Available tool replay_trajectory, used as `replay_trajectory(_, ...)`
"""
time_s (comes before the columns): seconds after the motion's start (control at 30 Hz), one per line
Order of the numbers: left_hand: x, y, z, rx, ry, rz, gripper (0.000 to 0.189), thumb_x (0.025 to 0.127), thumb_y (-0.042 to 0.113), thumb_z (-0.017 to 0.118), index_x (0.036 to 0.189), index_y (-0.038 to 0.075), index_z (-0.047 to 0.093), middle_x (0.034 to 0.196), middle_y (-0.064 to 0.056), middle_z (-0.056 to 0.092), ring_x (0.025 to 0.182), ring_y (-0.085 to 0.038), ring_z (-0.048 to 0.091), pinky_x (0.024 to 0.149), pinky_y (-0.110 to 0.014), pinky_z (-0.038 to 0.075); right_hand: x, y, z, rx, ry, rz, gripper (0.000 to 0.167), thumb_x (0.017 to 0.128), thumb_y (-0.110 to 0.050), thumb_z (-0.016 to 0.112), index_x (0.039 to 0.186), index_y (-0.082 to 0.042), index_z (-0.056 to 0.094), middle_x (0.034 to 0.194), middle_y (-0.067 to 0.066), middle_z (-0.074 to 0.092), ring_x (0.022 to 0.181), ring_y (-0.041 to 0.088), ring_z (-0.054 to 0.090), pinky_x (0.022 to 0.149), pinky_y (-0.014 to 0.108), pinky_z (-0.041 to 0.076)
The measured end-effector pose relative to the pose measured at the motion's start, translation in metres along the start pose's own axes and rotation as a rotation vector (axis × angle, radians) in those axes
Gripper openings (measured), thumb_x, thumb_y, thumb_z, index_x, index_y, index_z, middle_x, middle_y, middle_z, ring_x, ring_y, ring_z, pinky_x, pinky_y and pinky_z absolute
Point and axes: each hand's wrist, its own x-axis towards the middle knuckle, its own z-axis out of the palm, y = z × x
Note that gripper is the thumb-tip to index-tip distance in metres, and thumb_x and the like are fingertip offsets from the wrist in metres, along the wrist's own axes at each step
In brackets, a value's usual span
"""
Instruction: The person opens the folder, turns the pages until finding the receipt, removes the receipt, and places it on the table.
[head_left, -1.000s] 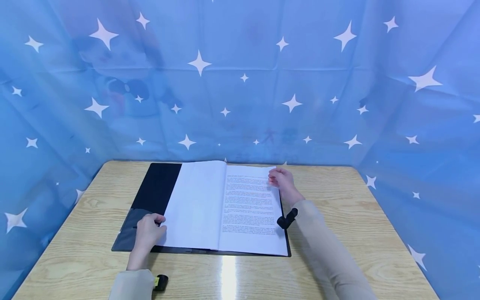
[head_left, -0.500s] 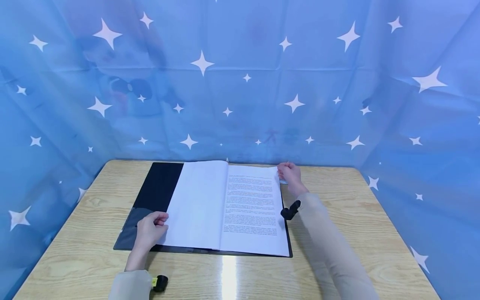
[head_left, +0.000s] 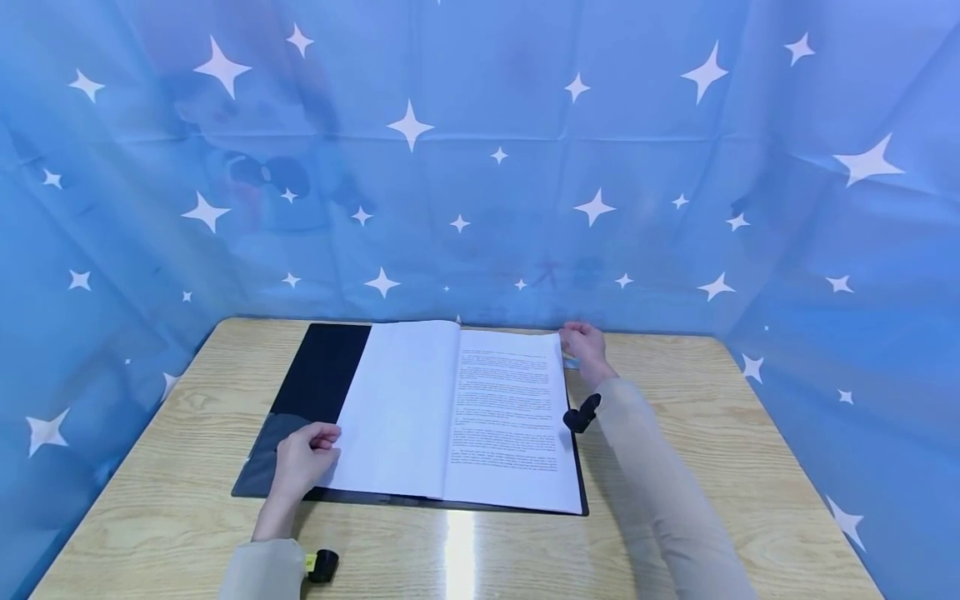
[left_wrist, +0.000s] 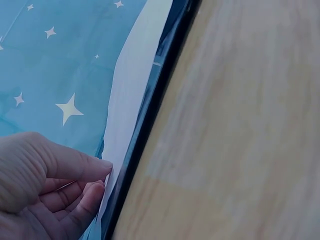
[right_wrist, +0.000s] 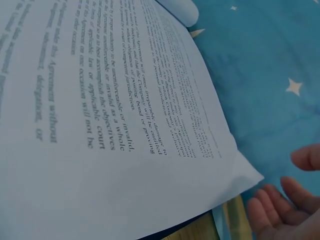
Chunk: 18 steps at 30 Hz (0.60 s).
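An open black folder [head_left: 324, 367] lies on the table with paper pages spread across it. The left page [head_left: 393, 408] looks blank; the right page [head_left: 504, 487] carries printed text. At the left page's lower outer edge, my left hand [head_left: 300, 460] pinches the paper between thumb and fingers; the left wrist view shows the thumb [left_wrist: 95, 169] at that edge. My right hand [head_left: 587, 350] is by the right page's top outer corner. In the right wrist view its thumb and loosely curled fingers [right_wrist: 272, 200] stand apart, beside the slightly raised page corner [right_wrist: 247, 175].
A wooden table [head_left: 697, 433] extends around the folder. A blue curtain [head_left: 480, 183] with white stars hangs behind its back edge. A small coloured strip [head_left: 572, 363] sticks out beside the right page under my right hand.
My right hand has moved from the right page's top corner outward to the right, and the corner has left its fingers. The left hand stays at the left page's edge.
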Motion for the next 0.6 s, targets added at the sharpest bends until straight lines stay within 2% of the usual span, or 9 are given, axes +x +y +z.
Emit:
replay_trajectory(0.07,0.0,0.0,0.0,-0.003,0.002,0.0,0.023,0.07,-0.011,0.067,0.093,-0.007,0.067,0.082,-0.012,0.065,0.073,-0.021,0.057,0.061,-0.02,0.046,0.004,0.003,0.001,-0.023,-0.009,-0.001,0.041,0.093,-0.026,0.053,0.13,-0.009,0.05,0.131,0.012,0.049,0.113,0.029,0.05,0.094,0.042,0.041)
replay_trajectory(0.27,0.0,0.001,0.0,-0.023,-0.003,-0.001,0.023,0.071,-0.011,0.067,0.094,-0.007,0.067,0.084,-0.013,0.065,0.074,-0.022,0.057,0.062,-0.02,0.047,-0.03,-0.029,0.006,-0.034,0.004,0.041,0.042,0.094,-0.02,0.047,0.134,-0.006,0.046,0.136,0.014,0.045,0.121,0.032,0.045,0.097,0.043,0.039)
replay_trajectory(0.37,0.0,0.001,-0.001,-0.021,-0.002,-0.004,0.022,0.072,-0.011,0.067,0.094,-0.007,0.067,0.084,-0.013,0.065,0.073,-0.021,0.057,0.062,-0.019,0.047,-0.033,-0.032,0.006,-0.027,0.016,0.043,0.04,0.093,-0.019,0.048,0.132,-0.006,0.048,0.135,0.013,0.046,0.121,0.03,0.045,0.096,0.04,0.041)
replay_trajectory(0.47,0.0,0.0,0.0,-0.017,0.002,-0.002,0.022,0.071,-0.01,0.067,0.093,-0.006,0.067,0.083,-0.012,0.064,0.073,-0.02,0.057,0.062,-0.019,0.046,-0.016,-0.02,0.006,-0.029,0.032,0.026,0.039,0.093,-0.019,0.05,0.131,-0.008,0.05,0.133,0.012,0.048,0.119,0.028,0.046,0.094,0.038,0.042)
replay_trajectory(0.6,0.001,-0.001,0.001,-0.008,0.001,-0.006,0.022,0.072,-0.009,0.067,0.093,-0.005,0.067,0.083,-0.011,0.064,0.073,-0.02,0.056,0.062,-0.018,0.046,0.02,0.007,0.007,-0.053,0.068,-0.008,0.036,0.093,-0.02,0.053,0.127,-0.011,0.054,0.126,0.01,0.053,0.113,0.025,0.05,0.092,0.039,0.042)
